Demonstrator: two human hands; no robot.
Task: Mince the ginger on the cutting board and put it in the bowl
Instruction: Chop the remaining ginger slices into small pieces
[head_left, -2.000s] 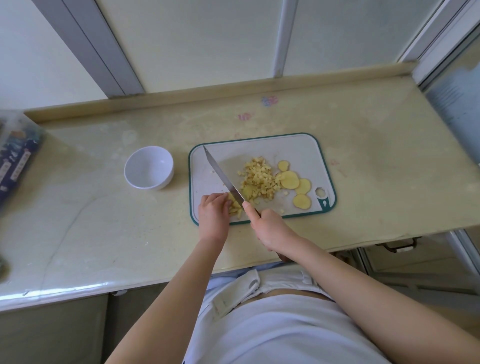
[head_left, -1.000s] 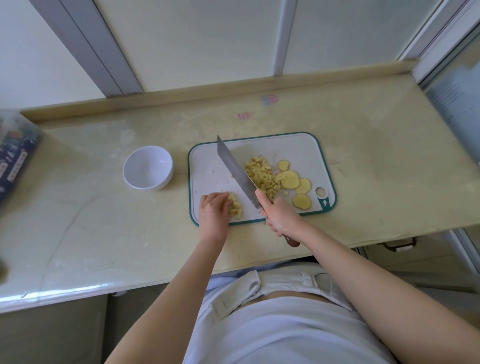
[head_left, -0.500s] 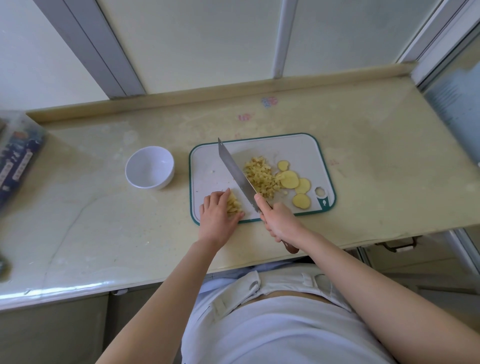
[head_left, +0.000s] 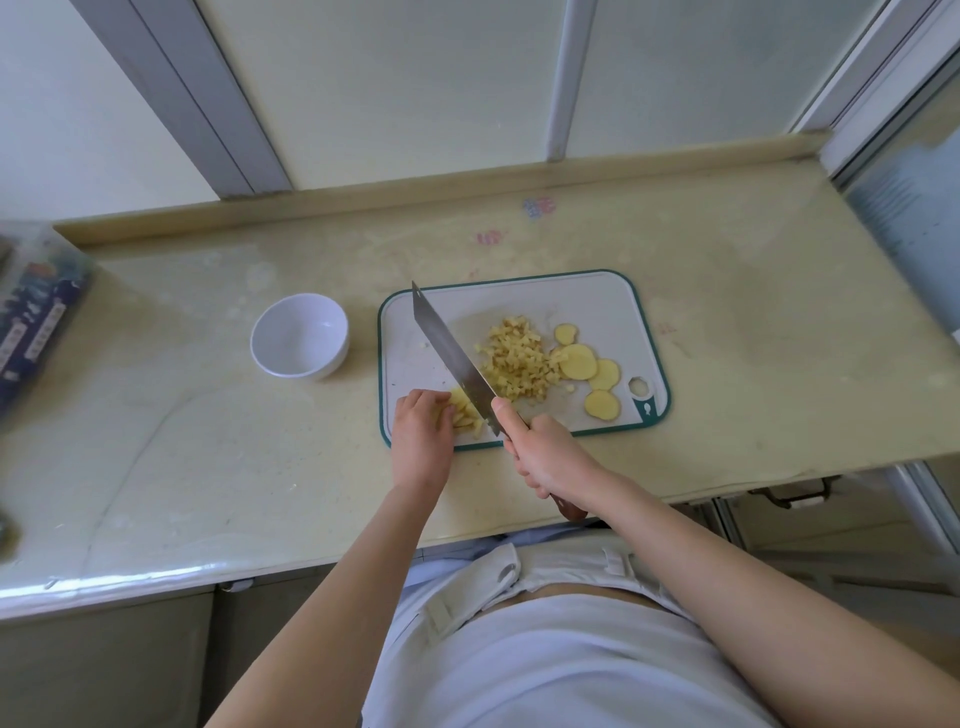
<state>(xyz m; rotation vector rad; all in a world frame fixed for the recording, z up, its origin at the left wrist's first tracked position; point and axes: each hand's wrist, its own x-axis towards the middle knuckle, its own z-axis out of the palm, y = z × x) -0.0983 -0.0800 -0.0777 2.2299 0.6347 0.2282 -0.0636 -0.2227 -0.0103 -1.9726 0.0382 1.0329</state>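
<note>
Pale stone countertop (head_left: 753, 322) under a frosted window, and everything I care about sits mid-counter. The cutting board (head_left: 415, 338) lies square in front of me, with the white bowl (head_left: 332, 366) off to its left, apart from it and with nothing in it.

My right hand (head_left: 545, 457) is wrapped around the handle of the knife (head_left: 449, 353), forefinger up near the heel. The blade runs on a diagonal, heel at the near edge of the board, tip pointing away and to the left.

My left hand (head_left: 421, 431) has its fingers curled over the ginger strips (head_left: 465, 415) at the near-left corner, pinning them down. That is the relation that matters: the strips lie just left of the blade's heel, wedged between my knuckles and the steel, very tight.

On the far side of the blade, to the right, sits the diced pile (head_left: 517, 364), and beyond it the uncut ginger slices (head_left: 576, 362).

I judge the next chop walks left toward my fingertips, so those stay tucked. When transfer comes, the left hand is nearer the bowl.
</note>
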